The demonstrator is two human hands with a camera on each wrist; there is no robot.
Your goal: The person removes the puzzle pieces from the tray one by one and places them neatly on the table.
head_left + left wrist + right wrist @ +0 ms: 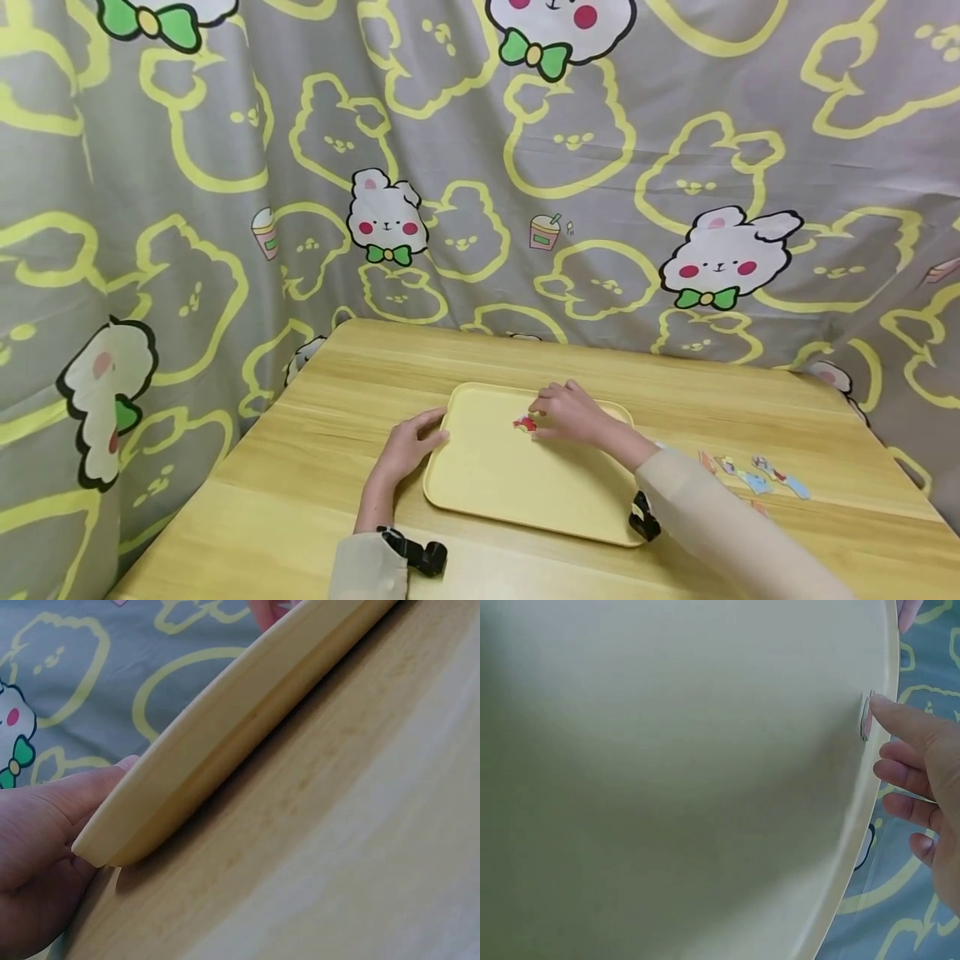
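A pale yellow tray (517,492) lies on the wooden table. My left hand (408,446) grips the tray's left edge; in the left wrist view, fingers of the left hand (45,832) reach round the rim near a corner. On the tray, towards its far side, is a small flat printed piece, mostly red (525,424). Over it, my right hand (572,414) has its thumb tip at the piece (866,718) in the right wrist view, the other fingers loosely bent and apart from it. Part of the piece is hidden by the right hand.
Several small colourful flat pieces (757,479) lie on the wooden table (300,492) to the right of the tray, partly behind the right sleeve (720,508). A patterned grey curtain (465,150) hangs behind and beside the table.
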